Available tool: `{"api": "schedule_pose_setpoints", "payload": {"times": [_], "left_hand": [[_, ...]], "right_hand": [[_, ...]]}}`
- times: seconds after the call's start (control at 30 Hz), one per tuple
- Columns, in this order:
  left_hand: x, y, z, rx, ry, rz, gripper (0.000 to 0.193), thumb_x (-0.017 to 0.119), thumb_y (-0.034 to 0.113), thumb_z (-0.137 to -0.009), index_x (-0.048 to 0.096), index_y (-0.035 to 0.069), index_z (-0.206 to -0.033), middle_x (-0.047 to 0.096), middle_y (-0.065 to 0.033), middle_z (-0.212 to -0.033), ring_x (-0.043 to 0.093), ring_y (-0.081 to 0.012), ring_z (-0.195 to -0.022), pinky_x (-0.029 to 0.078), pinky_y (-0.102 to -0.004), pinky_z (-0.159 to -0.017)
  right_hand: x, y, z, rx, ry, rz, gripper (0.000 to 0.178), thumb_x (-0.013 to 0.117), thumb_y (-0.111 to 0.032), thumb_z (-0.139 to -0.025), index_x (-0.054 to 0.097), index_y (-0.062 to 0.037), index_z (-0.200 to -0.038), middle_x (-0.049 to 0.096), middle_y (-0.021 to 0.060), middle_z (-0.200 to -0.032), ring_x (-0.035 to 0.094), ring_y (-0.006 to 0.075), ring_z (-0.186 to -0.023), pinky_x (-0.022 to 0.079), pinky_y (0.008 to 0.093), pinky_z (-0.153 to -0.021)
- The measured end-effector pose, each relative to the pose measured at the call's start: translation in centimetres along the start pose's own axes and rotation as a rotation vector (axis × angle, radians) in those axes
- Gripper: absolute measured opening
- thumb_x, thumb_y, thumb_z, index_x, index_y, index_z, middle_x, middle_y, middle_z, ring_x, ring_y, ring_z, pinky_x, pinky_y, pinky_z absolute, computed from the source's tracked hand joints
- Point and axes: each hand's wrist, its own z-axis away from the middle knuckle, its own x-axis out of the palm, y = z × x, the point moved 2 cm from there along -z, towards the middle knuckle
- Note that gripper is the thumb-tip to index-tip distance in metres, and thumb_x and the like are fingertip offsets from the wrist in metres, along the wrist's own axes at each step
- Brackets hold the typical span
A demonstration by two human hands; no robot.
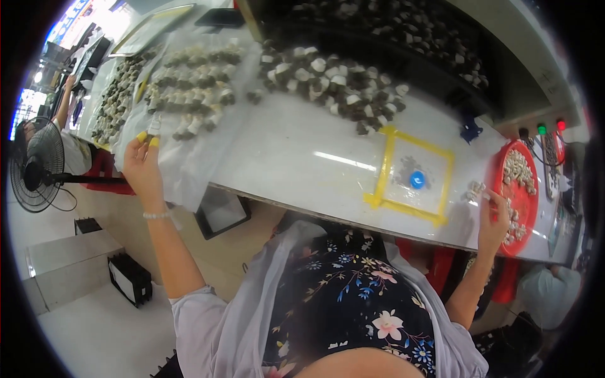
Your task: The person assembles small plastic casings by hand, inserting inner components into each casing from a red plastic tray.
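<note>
My left hand (pixel 144 165), with yellow covers on its fingertips, reaches over the left part of the table. Its fingers pinch a small white piece (pixel 155 124) beside rows of small white-and-dark pieces (pixel 192 94) laid on a clear plastic sheet (pixel 220 135). At the right, my right hand (pixel 494 222) is closed, its fingertips at a few small whitish pieces (pixel 474 190); what lies between them is too small to make out. Beside that hand stands a red round tray (pixel 527 217) with many whitish pieces in it.
A pile of white-and-dark pieces (pixel 337 82) lies along the back of the white table (pixel 283 160). Yellow tape (pixel 449 173) frames a square around a blue round cap (pixel 417 179). Behind stands a dark-fronted machine (pixel 504 69). A black fan (pixel 38 167) stands left.
</note>
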Motion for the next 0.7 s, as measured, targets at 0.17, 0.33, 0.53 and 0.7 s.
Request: {"api": "schedule_pose_setpoints", "payload": {"times": [0.17, 0.33, 0.53, 0.7], "left_hand": [[0.5, -1.0, -0.7, -0.039, -0.083, -0.333, 0.025, 0.061, 0.003, -0.08, 0.058, -0.003, -0.104, 0.062, -0.0056, -0.091, 0.058, -0.0119, -0.085, 0.045, -0.0232, -0.077], [1.4, -2.2, -1.2, 0.019, -0.215, -0.354, 0.025, 0.059, 0.004, -0.08, 0.059, -0.002, -0.104, 0.062, -0.0058, -0.091, 0.058, -0.0131, -0.085, 0.045, -0.0243, -0.078], [0.8, -2.1, -1.1, -0.043, -0.265, -0.174, 0.029, 0.057, 0.005, -0.082, 0.056, -0.001, -0.11, 0.061, -0.0073, -0.102, 0.057, -0.014, -0.09, 0.044, -0.0256, -0.082], [8.7, 6.2, 4.1, 0.173, -0.213, -0.091, 0.032, 0.06, 0.002, -0.079, 0.056, 0.001, -0.11, 0.06, -0.0098, -0.107, 0.057, -0.0203, -0.099, 0.043, -0.0314, -0.085]], "right_hand": [[1.4, -1.0, -0.3, 0.105, -0.04, -0.323, 0.028, 0.055, -0.001, -0.084, 0.054, 0.002, -0.111, 0.06, 0.0081, -0.098, 0.059, 0.0142, -0.086, 0.046, 0.0259, -0.075], [2.3, -2.0, 0.6, 0.21, -0.096, -0.592, 0.029, 0.057, 0.004, -0.081, 0.055, 0.003, -0.11, 0.059, 0.0075, -0.096, 0.059, 0.0132, -0.082, 0.047, 0.0243, -0.074], [3.4, -5.6, -0.1, -0.033, -0.231, -0.399, 0.024, 0.062, 0.003, -0.073, 0.061, 0.0005, -0.097, 0.06, 0.0066, -0.086, 0.057, 0.0133, -0.073, 0.045, 0.0242, -0.068], [3.9, -7.6, -0.4, -0.106, -0.317, -0.375, 0.027, 0.063, 0.003, -0.07, 0.062, -0.0004, -0.097, 0.059, 0.0067, -0.088, 0.056, 0.0144, -0.077, 0.046, 0.0248, -0.07]]}}
